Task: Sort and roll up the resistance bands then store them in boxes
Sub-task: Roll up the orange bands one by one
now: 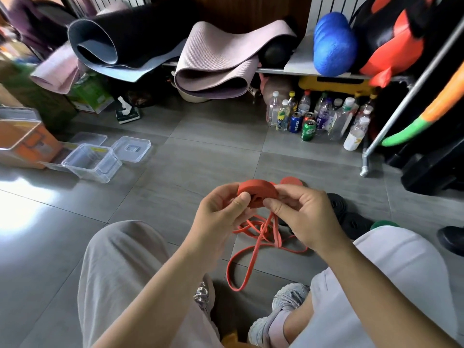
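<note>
Head view looks down at a grey tiled floor [206, 136] where, far left, a clear plastic box [91, 162] stands open, its walls see-through and a yellowish label showing at its rim; its flat lid [131, 148] lies just beside it, and a second clear lid [88, 138] lies behind. Next to these sits a larger clear box [23, 143] holding something orange that fills most of it. Well apart from the boxes, above the person's knees, both hands grasp an orange-red resistance band [257, 191]: the left hand [221, 209] curls around the partly wound coil with its thumb pressed on the face, and the right hand [301, 212] pinches the coil's other side. The coil is flat and thick, wound tight, while the unwound tail [241, 262] hangs from it and lies in loose, crossed loops on the floor between the legs. Just behind the right hand lies another orange-red roll [291, 181], with black rolls [337, 204] and a green roll [384, 224] near the right knee.
</note>
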`<state>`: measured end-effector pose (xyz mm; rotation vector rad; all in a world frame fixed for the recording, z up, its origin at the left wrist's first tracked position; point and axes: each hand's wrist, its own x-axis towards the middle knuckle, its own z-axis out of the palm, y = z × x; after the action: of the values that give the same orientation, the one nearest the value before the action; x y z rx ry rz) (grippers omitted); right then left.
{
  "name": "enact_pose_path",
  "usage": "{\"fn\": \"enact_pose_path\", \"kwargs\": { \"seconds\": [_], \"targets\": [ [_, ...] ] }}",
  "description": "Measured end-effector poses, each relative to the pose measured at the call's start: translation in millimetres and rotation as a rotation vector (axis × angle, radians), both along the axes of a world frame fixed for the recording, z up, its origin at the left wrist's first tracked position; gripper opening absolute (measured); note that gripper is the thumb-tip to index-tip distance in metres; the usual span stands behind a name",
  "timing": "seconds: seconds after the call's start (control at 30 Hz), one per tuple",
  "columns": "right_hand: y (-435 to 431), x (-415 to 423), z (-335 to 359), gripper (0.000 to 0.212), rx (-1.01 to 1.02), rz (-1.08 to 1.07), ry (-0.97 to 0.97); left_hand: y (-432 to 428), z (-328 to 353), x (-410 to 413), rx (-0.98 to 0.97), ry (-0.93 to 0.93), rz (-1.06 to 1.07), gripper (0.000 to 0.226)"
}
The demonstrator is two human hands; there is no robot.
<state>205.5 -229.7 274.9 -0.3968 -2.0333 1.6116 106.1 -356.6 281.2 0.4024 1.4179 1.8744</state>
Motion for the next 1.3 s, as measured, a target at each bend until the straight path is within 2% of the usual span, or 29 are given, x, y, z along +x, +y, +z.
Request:
{"fn": "enact_pose_path", "kwargs": {
  "seconds": [0.13, 0.2, 0.27, 0.33, 0.43, 0.53, 0.6, 0.67, 0.77, 0.8, 0.83, 0.9, 0.97, 1.0, 1.07, 1.1, 1.17, 1.3],
  "targets": [
    [2, 4, -5, 0.015, 0.290, -0.022, -0.155, -5, 4, -10, -0.324, 0.734, -0.076, 0.040],
    [1, 3, -3, 0.018, 0.353, -0.014, -0.191, -4, 12, -13, -0.421, 0.943, -0.164, 0.032],
    [0, 2, 0, 0.017, 0.305, 0.014, -0.175, -4, 21, -15, -0.513, 1.058, -0.172, 0.024],
    [-2, 3, 3, 0.027, 0.208, 0.027, -0.136, -4, 25, -18, -0.517, 1.057, -0.141, 0.019],
    [-1, 3, 4, 0.041, 0.145, -0.004, -0.102, -6, 24, -21, -0.382, 0.799, -0.075, 0.020],
    [0, 1, 4, 0.038, 0.094, -0.040, -0.066, -6, 23, -18, -0.148, 0.403, 0.021, 0.020],
    [-1, 0, 7, 0.034, 0.032, -0.018, -0.020, -4, 24, -12, 0.007, 0.149, 0.015, 0.018],
    [-4, -2, 10, 0.026, -0.007, 0.007, 0.027, -1, 21, -4, 0.115, -0.085, -0.002, 0.024],
    [-6, -1, 8, 0.016, -0.030, -0.015, 0.062, 1, 12, 2, 0.163, -0.272, 0.016, 0.031],
    [-5, -1, 7, 0.017, -0.013, -0.022, 0.046, 0, 9, 1, 0.124, -0.227, 0.017, 0.028],
    [-3, 0, 4, 0.021, 0.009, -0.023, 0.022, -1, 7, -2, 0.049, -0.089, 0.014, 0.026],
    [1, 3, 0, 0.027, 0.084, -0.015, -0.056, -4, 10, -9, -0.146, 0.375, -0.007, 0.033],
    [2, 2, -1, 0.010, 0.266, 0.009, -0.119, -5, 19, -15, -0.317, 0.841, -0.080, 0.037],
    [2, 2, -1, 0.008, 0.369, 0.028, -0.146, -4, 23, -17, -0.393, 1.040, -0.147, 0.036],
    [1, 0, 2, 0.019, 0.522, 0.045, -0.172, -3, 31, -21, -0.508, 1.286, -0.251, 0.028],
    [1, -1, 5, 0.020, 0.528, 0.042, -0.172, -3, 33, -22, -0.533, 1.315, -0.254, 0.023],
    [2, -2, 10, 0.021, 0.427, 0.019, -0.143, -2, 37, -24, -0.516, 1.239, -0.203, 0.020],
    [11, -4, 16, 0.022, 0.204, 0.029, -0.092, 1, 43, -28, -0.332, 0.866, -0.046, 0.030]
  ]
}}
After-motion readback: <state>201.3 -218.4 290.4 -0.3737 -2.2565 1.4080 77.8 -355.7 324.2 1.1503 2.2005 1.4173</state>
